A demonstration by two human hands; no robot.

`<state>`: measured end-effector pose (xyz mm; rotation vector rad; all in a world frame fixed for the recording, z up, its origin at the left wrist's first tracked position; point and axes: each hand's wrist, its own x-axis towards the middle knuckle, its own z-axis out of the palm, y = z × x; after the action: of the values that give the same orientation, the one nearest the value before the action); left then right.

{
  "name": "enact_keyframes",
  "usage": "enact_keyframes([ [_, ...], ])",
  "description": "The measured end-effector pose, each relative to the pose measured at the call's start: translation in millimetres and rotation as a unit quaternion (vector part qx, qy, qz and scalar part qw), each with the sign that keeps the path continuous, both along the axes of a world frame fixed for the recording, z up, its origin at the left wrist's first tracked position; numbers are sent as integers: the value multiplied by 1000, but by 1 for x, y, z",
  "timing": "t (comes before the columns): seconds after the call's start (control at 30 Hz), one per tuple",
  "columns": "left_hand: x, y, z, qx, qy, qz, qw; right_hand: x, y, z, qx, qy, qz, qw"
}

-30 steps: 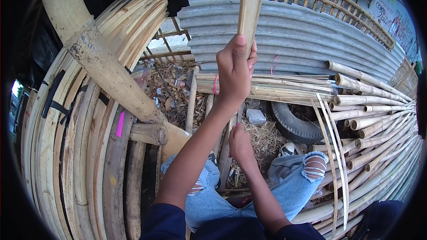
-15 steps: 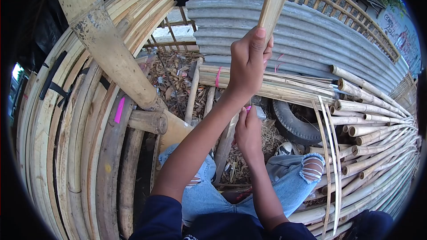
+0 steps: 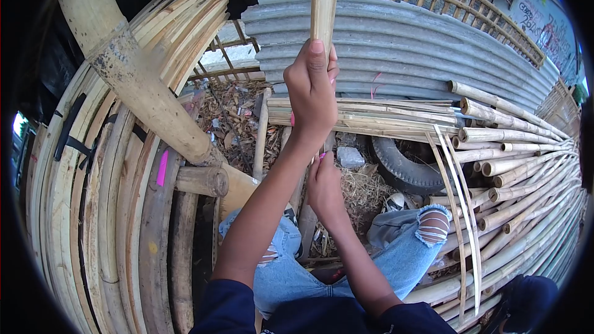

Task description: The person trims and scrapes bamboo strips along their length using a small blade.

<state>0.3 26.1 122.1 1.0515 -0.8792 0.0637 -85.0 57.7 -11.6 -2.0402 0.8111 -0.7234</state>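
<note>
My left hand [image 3: 312, 89] is wrapped round a pale bamboo strip [image 3: 324, 6], thumb along it, in the upper middle. The strip stands nearly upright and runs out of the top of the view. Below and slightly right, my right hand [image 3: 325, 184] is closed just above my lap. A small bit of pink shows at its fingertips; what else it holds is hidden. Behind my left hand lies a bundle of split bamboo strips [image 3: 396, 117].
A thick bamboo post [image 3: 145, 86] slants across the left, beside stacked split bamboo [image 3: 114, 210]. Corrugated sheeting [image 3: 408, 49] stands behind. A tyre [image 3: 402, 170] and a stone [image 3: 351, 157] lie on the ground. Bamboo poles [image 3: 513, 179] fill the right, with two thin strips [image 3: 461, 210] leaning there.
Both hands and the bamboo strip first shifted right, then back left in the view, as the whole scene shifted too. The strip is now more upright. My right hand has come nearer my left.
</note>
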Motion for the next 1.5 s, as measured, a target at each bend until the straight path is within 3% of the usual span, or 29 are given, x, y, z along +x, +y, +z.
enact_keyframes([
  [0.17,-3,2,2,7,19,-4,1000,-11,2,-7,28,-8,8,1000],
  [0.33,1,4,3,1,46,-22,999,-16,-1,49,28,-21,41,999],
  [0.4,-4,5,1,4,45,-23,999,-14,4,30,11,-28,33,999],
  [0.47,-4,4,4,2,39,-22,999,-12,7,3,38,44,11,998],
  [0.6,2,0,5,-21,57,3,998,-14,-5,21,48,63,42,996],
  [0.63,6,1,5,-18,54,5,998,-11,-11,23,-6,15,82,997],
  [0.77,1,0,5,-18,50,-4,999,-13,0,63,6,19,45,999],
  [0.87,0,2,5,-24,45,-2,999,-8,9,-8,47,113,-4,993],
  [0.93,0,2,6,-27,44,-3,999,-18,5,-65,46,169,60,983],
  [1.07,0,-2,7,-22,43,-14,999,-13,-2,-105,44,103,54,992],
  [1.2,0,1,5,-18,45,-15,999,-15,0,30,76,-2,12,997],
  [1.3,-1,1,5,-23,43,-25,998,-14,7,38,32,11,27,999],
  [1.4,-1,2,5,-16,46,-20,999,-4,11,-53,71,100,-14,992],
  [1.47,0,3,4,-16,34,-23,999,-9,7,-149,-36,173,87,980],
  [1.5,1,2,5,-15,22,-28,999,-12,3,-146,-36,170,85,981],
])
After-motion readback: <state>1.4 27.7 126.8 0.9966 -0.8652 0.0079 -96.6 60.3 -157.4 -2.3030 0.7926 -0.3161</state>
